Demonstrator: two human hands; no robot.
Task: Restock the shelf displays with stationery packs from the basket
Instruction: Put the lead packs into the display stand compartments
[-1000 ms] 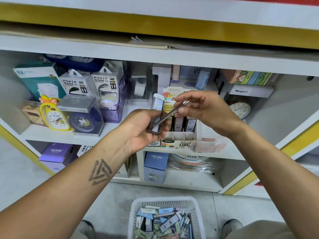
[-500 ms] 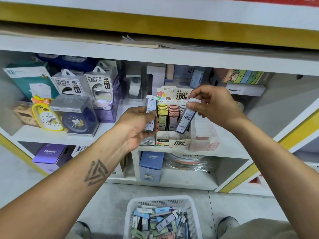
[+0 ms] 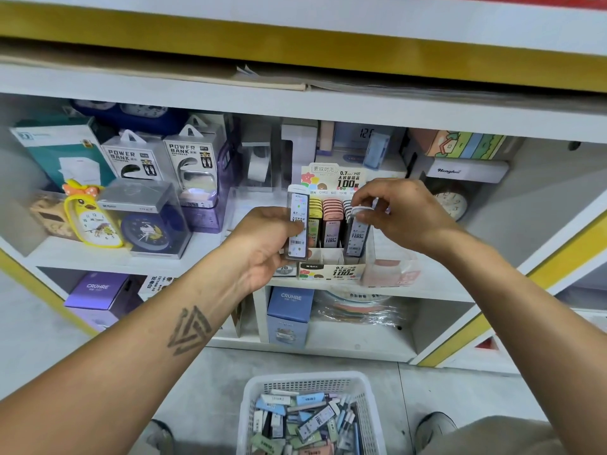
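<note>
my right hand (image 3: 399, 213) pinches a slim grey lead pack (image 3: 356, 236); i should lower it upright into the cardboard display box (image 3: 331, 269). left hand (image 3: 266, 244) grips a white pack (image 3: 297, 224).

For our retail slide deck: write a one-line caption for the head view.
Right hand lowers a slim lead pack into the cardboard display box; left hand holds another white pack.

Glossy plastic lead pack (image 3: 298, 224), white perforated plastic basket (image 3: 308, 384), printed cardboard display box (image 3: 331, 272)
</note>
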